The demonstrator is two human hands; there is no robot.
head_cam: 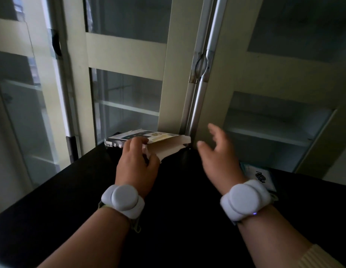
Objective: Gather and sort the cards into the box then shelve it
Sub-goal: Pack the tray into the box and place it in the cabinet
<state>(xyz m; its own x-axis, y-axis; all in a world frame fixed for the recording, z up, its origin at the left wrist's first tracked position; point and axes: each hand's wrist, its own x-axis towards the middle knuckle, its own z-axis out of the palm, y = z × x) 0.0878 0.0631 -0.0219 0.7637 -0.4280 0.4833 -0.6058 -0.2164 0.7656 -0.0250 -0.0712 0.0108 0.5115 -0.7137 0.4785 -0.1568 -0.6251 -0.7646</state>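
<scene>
Box (149,141) flat, flap open, left hand (136,161) gripping

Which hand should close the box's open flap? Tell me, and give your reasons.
Right, probably. The left hand already grips the box at its near edge, steadying it on the black table. The right hand is open and free beside the open flap.

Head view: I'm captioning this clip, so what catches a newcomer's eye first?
The two hands, each above a white wrist band: the left hand grips an open card box at the black table's far edge, the right hand hovers open beside it. Glass-doored cabinets rise behind.
</scene>
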